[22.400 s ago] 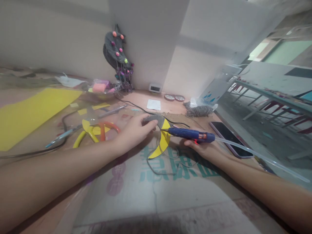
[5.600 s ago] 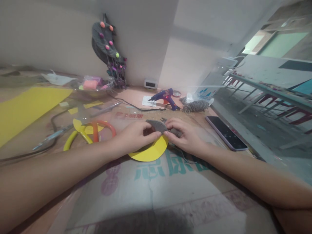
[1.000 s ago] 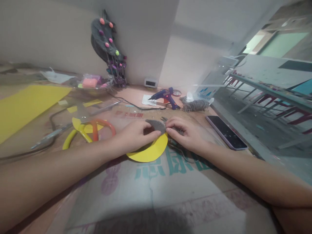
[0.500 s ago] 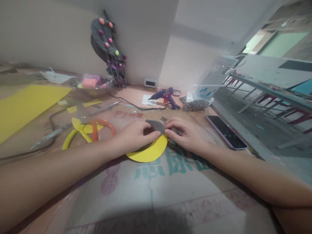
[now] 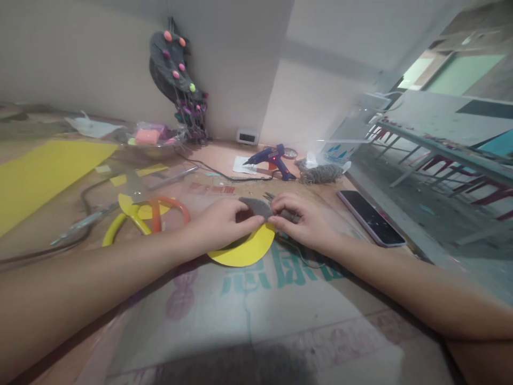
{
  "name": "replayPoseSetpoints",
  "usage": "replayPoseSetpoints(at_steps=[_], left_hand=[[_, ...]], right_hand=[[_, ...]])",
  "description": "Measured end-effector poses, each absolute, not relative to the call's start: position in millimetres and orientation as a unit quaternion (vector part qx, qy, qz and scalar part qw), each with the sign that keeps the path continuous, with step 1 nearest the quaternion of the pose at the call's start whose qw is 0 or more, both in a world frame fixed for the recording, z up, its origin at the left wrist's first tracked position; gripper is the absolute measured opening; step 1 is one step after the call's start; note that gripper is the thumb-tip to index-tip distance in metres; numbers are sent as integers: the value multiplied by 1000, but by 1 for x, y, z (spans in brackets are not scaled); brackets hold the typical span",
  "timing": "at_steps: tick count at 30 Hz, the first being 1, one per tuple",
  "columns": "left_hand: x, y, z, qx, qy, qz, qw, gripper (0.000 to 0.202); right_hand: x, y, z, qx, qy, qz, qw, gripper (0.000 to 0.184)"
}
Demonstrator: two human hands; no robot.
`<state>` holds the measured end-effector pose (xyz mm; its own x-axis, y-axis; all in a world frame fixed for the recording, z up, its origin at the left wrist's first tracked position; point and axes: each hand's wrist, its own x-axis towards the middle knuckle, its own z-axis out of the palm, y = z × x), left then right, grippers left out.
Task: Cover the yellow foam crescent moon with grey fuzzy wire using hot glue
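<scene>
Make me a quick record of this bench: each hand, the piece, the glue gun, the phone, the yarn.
Left hand: holding the crescent
Right hand: fingertips at the crescent's gray part; exact grip hidden
Piece: yellow crescent, partly covered in gray
Glue gun: beyond the hands, red light on
Phone: right side, screen dark
Yarn: gray, right of the glue gun

And there's the curved yellow piece (image 5: 249, 251), bowing nearward, grey yarn (image 5: 258, 207) covering its far end, pinched between left hand (image 5: 220, 222) and right hand (image 5: 298, 220)!

Green characters (image 5: 289, 269) stand on the cardboard (image 5: 280, 315) — none legible.
</scene>
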<state>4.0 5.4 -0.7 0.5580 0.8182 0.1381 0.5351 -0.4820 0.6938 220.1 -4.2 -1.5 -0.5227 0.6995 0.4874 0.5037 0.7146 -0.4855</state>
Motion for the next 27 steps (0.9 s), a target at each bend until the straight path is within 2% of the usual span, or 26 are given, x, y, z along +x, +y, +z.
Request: replayPoseSetpoints(at_steps=[27], left_hand=[[4, 5, 0, 824, 401, 238, 322, 41]], right_hand=[[220, -5, -1, -338, -869, 133, 337, 11]])
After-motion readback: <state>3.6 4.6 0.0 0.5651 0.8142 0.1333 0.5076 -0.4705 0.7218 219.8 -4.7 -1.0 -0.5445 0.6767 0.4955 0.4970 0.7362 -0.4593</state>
